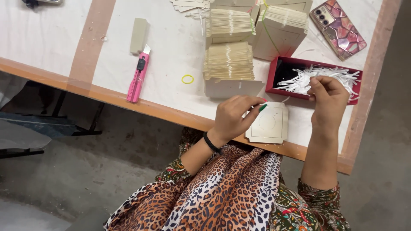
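Lying leftmost on the white-covered table [51,47]: pink utility knife [138,77], then yellow rubber band [187,79], then stacked beige cards [228,62]. Pinching a beige die-cut card [269,124] at its top edge, left hand [233,117], fingers together, card flat near the table's front edge. Reaching into the red box [274,75] of white paper shreds [325,77], right hand [327,100], fingertips closed on strands. Cut off at top left, a dark object. Grey concrete floor below.
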